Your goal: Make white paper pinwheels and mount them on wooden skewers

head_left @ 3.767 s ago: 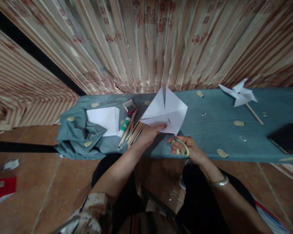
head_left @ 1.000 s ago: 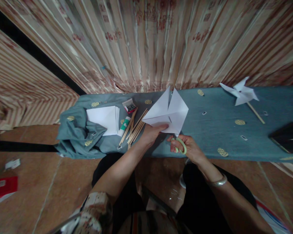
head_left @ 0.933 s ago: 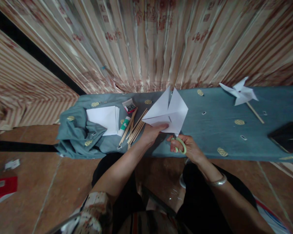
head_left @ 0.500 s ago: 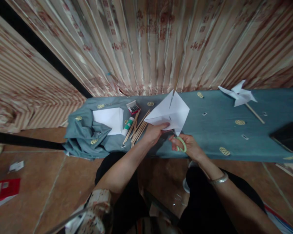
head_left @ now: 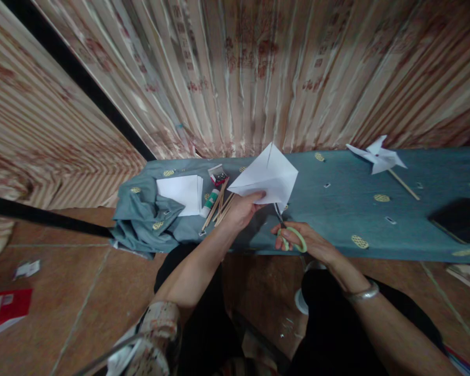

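My left hand (head_left: pixel 245 209) pinches the near left part of a white square of paper (head_left: pixel 272 172), thumb on top, holding it above the cloth-covered table. A slit runs inward from the paper's far corner. In my right hand (head_left: pixel 297 237) is a pair of scissors (head_left: pixel 293 237) with pale green handles. Their dark blades point up at the near corner of the paper, and the tips reach its lower edge. Whether the tips are between the paper's layers or beneath it, I cannot tell.
On the blue-green cloth (head_left: pixel 329 219) lie a paper stack (head_left: pixel 180 193), a glue stick (head_left: pixel 210 202), wooden sticks (head_left: pixel 219 206) and a small open box (head_left: pixel 218 176) of metal bits. To the right are a paper pinwheel (head_left: pixel 378 155) and a black flat object (head_left: pixel 458 219). A patterned curtain (head_left: pixel 250 78) hangs behind.
The scissors have drawn back from the paper's near corner toward me, so more of their blades shows. The paper has shifted slightly left and its slit looks more closed.
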Available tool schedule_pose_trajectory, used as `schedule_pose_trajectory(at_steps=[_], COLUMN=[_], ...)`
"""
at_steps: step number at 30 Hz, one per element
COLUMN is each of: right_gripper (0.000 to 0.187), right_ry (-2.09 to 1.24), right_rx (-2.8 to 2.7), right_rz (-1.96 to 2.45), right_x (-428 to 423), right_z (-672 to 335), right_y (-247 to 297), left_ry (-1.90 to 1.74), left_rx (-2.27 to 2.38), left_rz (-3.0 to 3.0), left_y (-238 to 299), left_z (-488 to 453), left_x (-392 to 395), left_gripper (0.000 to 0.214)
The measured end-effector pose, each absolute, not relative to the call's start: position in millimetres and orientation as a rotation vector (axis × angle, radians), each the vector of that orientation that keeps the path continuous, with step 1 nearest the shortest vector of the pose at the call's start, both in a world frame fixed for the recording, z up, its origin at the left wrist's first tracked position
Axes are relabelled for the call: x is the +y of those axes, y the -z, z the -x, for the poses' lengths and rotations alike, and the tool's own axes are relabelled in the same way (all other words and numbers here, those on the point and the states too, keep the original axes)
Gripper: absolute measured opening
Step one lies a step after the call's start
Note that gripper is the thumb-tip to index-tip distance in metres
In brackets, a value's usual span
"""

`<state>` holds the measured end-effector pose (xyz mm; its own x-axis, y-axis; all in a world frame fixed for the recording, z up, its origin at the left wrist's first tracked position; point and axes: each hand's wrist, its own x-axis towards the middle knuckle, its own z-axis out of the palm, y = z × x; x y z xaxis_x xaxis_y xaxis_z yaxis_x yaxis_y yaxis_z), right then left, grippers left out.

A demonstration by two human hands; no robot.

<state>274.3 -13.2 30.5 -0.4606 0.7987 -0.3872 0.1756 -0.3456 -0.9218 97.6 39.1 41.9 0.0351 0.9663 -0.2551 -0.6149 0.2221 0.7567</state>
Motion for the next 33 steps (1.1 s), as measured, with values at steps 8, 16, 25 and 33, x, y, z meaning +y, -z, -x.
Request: schedule_pose_trajectory(at_steps=[8,16,25,33], right_gripper=[0.058,0.06,0.062,0.052], right_ry=[-1.986,-1.194,-1.195,-1.303], right_rx=[-1.526,-1.221,-1.267,-1.188], right_rz=[1.325,1.504,1.423,1.352], right_x=[-19,7,17,20], right_z=[-321,-339,-315,-305], right_y=[-33,-27,-35,-33], left_ry=[-1.39,-1.327,-1.156,-1.148], left_rx=[0.854,0.89,1.023,0.919], left_rz=[-0.525,-0.609,-0.758,-0.682], left_y=[-34,-28,-10,-29], left_z=[-65,-69,-77,-83], left_x=[46,35,28,29], left_gripper=[0.037,0.03,0.036,0.044])
